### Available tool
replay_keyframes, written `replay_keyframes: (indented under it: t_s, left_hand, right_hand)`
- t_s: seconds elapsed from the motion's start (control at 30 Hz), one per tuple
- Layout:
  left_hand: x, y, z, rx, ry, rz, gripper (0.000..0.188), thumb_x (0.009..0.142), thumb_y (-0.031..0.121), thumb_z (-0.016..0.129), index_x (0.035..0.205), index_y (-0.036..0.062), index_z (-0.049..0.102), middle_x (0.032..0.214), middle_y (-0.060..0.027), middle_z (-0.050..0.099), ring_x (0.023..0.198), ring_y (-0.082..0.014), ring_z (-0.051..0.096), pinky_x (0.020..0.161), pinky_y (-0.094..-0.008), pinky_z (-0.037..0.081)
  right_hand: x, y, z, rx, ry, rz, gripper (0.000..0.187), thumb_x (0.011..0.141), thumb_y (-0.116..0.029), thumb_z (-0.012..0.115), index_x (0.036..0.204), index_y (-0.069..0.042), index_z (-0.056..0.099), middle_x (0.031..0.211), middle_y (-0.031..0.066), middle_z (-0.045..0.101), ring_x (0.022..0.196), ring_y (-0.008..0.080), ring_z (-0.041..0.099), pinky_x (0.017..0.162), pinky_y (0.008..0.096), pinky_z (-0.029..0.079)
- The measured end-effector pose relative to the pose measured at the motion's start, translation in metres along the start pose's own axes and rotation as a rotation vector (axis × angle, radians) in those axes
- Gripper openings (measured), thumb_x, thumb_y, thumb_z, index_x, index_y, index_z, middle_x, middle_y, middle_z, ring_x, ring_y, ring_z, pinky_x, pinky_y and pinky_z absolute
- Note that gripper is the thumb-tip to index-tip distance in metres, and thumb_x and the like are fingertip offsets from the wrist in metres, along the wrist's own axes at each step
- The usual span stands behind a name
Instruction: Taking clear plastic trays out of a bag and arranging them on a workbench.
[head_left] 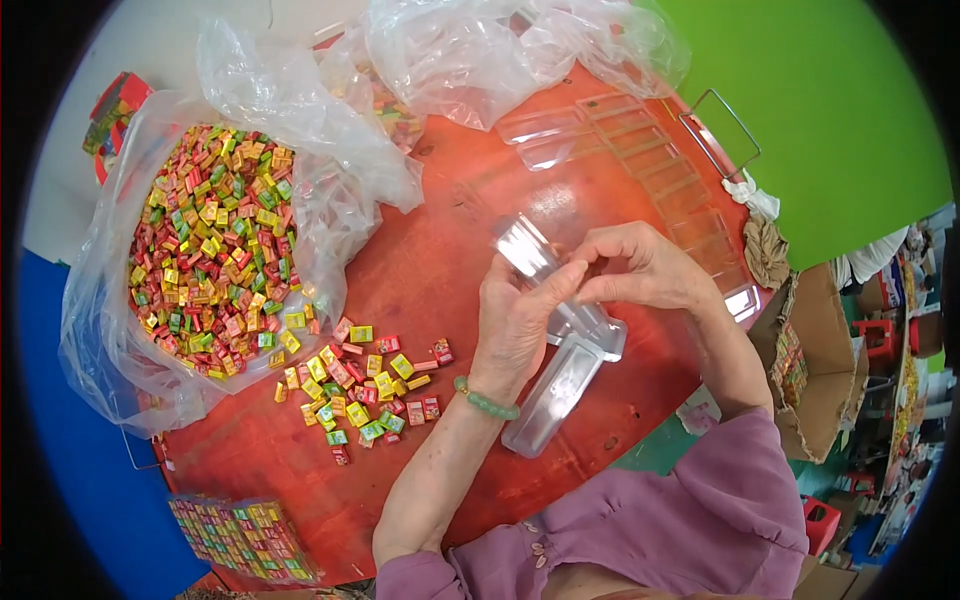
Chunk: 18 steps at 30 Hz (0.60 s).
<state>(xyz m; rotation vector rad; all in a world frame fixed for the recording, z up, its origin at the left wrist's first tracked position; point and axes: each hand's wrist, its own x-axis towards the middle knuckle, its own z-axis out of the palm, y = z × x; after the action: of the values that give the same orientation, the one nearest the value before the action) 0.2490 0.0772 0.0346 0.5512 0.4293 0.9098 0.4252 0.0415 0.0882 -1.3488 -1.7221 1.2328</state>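
Note:
My left hand [513,318], a green bead bracelet on its wrist, grips a long clear plastic tray [526,246] over the middle of the red table [440,275]. My right hand [640,266] is closed, its thumb and fingertips pinched together at the tray's right side; what lies in the pinch is hidden. Just below the hands rests another clear plastic tray [556,392], slanting toward me. To the left of my left forearm, small wrapped candies [360,390] in yellow, red, green and orange lie scattered on the table.
A large clear bag [95,330] full of the same candies [215,245] stands at left. More plastic bags [450,55] and clear trays [650,150] lie along the far side. Filled packs [243,538] sit at the near left corner. A cardboard box [815,350] stands at right.

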Motion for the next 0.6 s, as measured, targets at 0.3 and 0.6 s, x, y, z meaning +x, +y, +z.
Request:
replay_keyframes:
  t_s: [0.3,0.6]
  left_hand:
    - [-0.008,0.0,0.008,0.063,-0.09,-0.054,0.038,0.08,-0.001,0.071,0.11,0.001,0.048,0.101,-0.008,0.059,0.087,-0.0163,0.063,0.073,-0.0298,0.056]
    - [-0.017,0.002,0.021,0.283,-0.023,0.011,0.04,0.083,0.003,0.07,0.114,-0.0001,0.046,0.101,-0.0083,0.06,0.085,-0.0143,0.064,0.071,-0.0287,0.056]
  right_hand:
    - [-0.026,0.033,-0.001,0.69,0.036,0.112,0.008,0.082,-0.005,0.069,0.086,0.002,0.068,0.076,0.0052,0.065,0.064,0.0099,0.06,0.06,0.0238,0.049]
    - [-0.03,0.025,0.013,0.487,0.107,0.12,0.008,0.083,-0.009,0.07,0.086,-0.001,0.069,0.071,0.0018,0.064,0.064,0.0068,0.058,0.058,0.0216,0.047]
